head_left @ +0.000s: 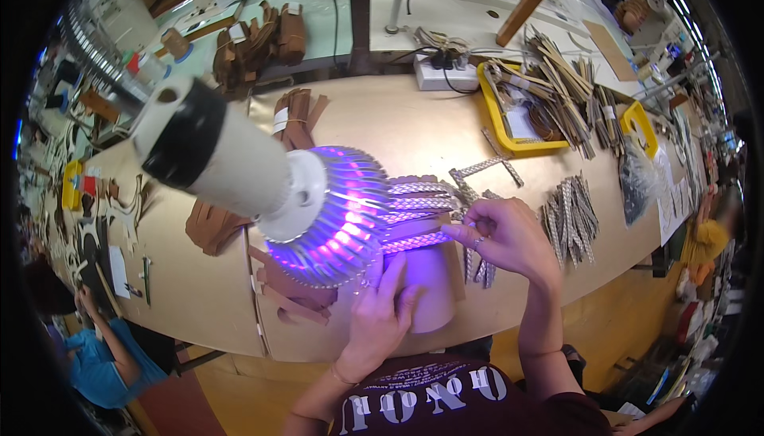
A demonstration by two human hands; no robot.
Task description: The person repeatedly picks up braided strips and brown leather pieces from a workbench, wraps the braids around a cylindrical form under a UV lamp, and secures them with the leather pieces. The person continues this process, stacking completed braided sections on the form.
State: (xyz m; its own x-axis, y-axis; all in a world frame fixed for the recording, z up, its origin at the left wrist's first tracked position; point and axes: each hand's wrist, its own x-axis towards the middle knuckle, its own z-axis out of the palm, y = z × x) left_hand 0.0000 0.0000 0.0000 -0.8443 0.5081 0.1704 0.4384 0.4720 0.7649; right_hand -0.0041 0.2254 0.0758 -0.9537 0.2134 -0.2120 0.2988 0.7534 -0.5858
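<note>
A finned lamp (334,217) glowing purple hangs over the work and hides part of it. Beneath its edge, several braided strips (422,241) lie side by side across a brown piece. My right hand (509,237) pinches the right end of the nearest strip between thumb and fingers. From the front, my left hand (380,321) reaches in with fingers stretched toward the same strip, some fingertips hidden by the lamp. It holds nothing that I can see. A smooth rounded block (432,297), lit purple, lies just right of the left hand.
Loose braided strips (569,217) are heaped at the right. A yellow tray (529,147) holds thin strips behind them. Brown leather strips (294,122) lie beyond the lamp, others (294,289) nearer. A white power strip (442,74) sits at the far edge. Another person (107,356) is at the left.
</note>
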